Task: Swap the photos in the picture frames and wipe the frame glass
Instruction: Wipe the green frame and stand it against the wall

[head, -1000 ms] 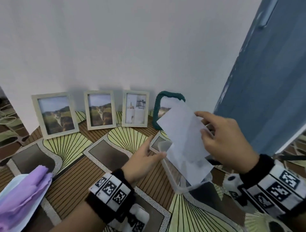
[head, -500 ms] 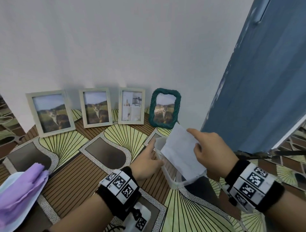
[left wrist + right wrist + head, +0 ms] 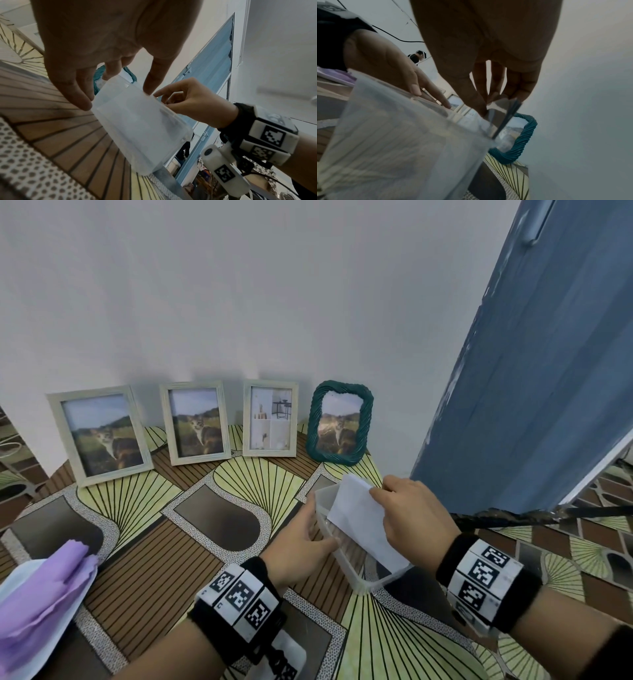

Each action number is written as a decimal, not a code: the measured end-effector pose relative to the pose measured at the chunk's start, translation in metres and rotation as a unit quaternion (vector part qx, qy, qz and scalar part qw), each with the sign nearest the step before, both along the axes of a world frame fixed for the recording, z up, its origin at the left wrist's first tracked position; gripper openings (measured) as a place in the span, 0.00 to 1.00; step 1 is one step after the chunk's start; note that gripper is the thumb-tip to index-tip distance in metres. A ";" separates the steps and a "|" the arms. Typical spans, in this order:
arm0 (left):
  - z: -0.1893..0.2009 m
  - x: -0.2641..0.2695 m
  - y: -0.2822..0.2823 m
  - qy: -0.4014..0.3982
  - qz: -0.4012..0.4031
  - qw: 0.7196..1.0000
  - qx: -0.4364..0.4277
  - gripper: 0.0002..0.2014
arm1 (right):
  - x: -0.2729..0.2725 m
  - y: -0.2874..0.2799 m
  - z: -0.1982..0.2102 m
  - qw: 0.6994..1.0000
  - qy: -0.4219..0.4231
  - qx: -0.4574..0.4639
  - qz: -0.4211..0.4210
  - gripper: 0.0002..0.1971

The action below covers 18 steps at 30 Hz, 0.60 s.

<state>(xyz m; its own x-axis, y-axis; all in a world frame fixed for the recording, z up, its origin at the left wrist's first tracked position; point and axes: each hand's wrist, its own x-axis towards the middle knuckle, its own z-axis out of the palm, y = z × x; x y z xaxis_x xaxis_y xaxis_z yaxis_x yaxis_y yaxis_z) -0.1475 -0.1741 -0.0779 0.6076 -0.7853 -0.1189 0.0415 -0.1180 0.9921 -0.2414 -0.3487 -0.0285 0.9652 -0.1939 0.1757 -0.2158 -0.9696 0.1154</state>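
Observation:
Four frames lean on the wall: three pale ones and a green woven frame. In front of the green frame stands a clear plastic container. My right hand pinches a stack of photos, white backs up, with their lower end inside the container. The right wrist view shows the fingertips on the top edge of the photos. My left hand rests with straight fingers against the container's left wall, thumb at its rim.
A purple cloth lies on a white tray at the front left. A blue door stands close on the right, with a dark cord at its foot. The white wall is right behind the frames.
My right hand has brought the photos down from in front of the green frame into the container. The left hand has stayed at the container's side.

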 end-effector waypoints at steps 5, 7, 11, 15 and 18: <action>0.000 0.000 0.001 -0.001 0.001 1.000 0.007 0.43 | 0.002 -0.003 0.005 1.000 0.013 0.005 -0.024 0.13; 0.000 0.000 0.001 0.001 -0.002 1.000 0.009 0.43 | -0.002 -0.005 0.004 0.999 0.009 0.025 -0.036 0.15; 0.001 0.000 0.001 0.000 0.003 1.000 0.016 0.43 | -0.007 -0.006 0.002 0.992 -0.002 0.088 -0.092 0.16; 0.003 -0.002 -0.002 0.001 0.007 1.000 0.019 0.43 | -0.003 -0.006 -0.002 0.992 -0.002 0.070 -0.103 0.16; 0.005 -0.003 -0.002 0.004 0.007 1.000 0.023 0.43 | 0.001 -0.009 -0.007 0.991 0.007 0.091 -0.101 0.14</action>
